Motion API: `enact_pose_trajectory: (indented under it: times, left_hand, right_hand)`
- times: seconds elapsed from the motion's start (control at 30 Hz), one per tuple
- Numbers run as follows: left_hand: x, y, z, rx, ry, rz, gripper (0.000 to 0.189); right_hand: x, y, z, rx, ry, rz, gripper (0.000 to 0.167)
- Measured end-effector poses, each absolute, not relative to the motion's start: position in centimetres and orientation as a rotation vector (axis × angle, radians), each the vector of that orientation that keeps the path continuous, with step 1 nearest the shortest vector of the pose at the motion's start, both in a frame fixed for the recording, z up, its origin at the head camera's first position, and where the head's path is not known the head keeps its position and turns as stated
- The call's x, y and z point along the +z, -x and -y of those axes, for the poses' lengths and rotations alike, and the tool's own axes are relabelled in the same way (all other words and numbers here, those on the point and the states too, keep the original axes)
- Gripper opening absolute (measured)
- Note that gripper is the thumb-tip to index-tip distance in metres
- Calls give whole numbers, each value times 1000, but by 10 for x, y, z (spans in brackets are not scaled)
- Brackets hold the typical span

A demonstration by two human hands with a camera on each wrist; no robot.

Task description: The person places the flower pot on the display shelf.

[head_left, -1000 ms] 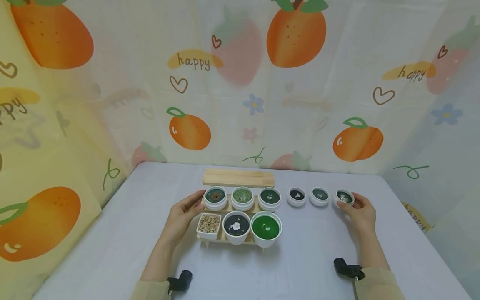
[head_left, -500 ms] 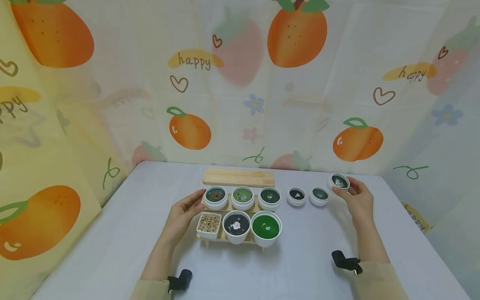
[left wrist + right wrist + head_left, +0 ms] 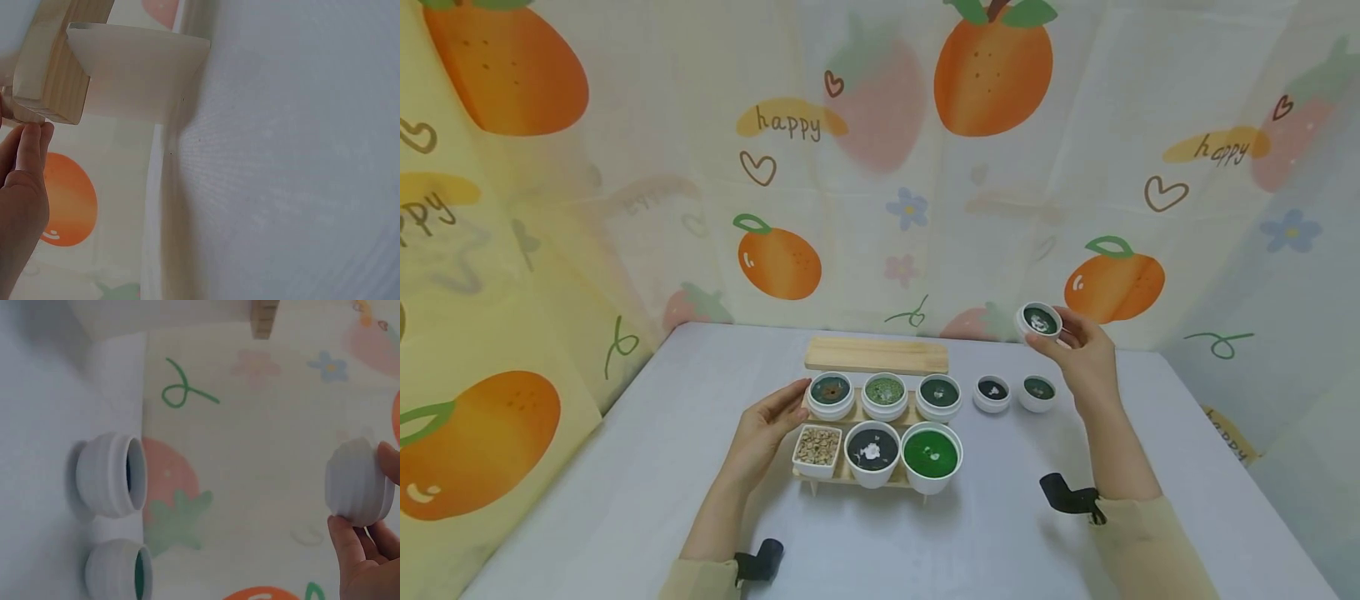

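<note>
My right hand [image 3: 1086,358] holds a small white cup [image 3: 1039,322] with dark green contents up in the air, above the far right of the table. Thumb and fingers pinch its sides in the right wrist view. My left hand [image 3: 760,433] grips the left end of a two-tier wooden rack [image 3: 895,420], its fingertips against the wood in the left wrist view. On the upper tier sit three round white cups, including a speckled green one [image 3: 885,393]. Below are a square cup of beige pieces [image 3: 818,448], a black-filled cup [image 3: 872,452] and a bright green one [image 3: 932,455].
Two small white cups, one dark-filled [image 3: 992,392] and one green-filled [image 3: 1038,392], stand on the white table [image 3: 985,533] right of the rack. A wooden board [image 3: 877,356] lies behind the rack. A patterned curtain [image 3: 865,208] hangs at the back.
My right hand has lifted the small cup off the table at the right end of the row, moving it up and leftward. The left hand and rack stay in place.
</note>
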State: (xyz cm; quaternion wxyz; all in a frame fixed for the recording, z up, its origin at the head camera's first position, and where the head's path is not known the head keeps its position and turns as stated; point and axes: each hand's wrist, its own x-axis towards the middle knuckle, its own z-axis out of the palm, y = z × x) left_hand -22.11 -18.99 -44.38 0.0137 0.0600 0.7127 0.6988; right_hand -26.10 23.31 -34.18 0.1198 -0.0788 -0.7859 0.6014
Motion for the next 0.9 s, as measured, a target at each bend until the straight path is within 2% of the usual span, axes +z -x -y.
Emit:
enact_pose_trajectory:
  times: [0.43, 0.9]
  left_hand:
    - [-444, 221, 189, 2191, -190, -2196, 58]
    - [-444, 220, 189, 2201, -204, -2199, 58]
  right_hand:
    - [-309, 260, -181, 1762, -60, 2366, 63]
    - [-297, 264, -130, 1824, -286, 2413, 64]
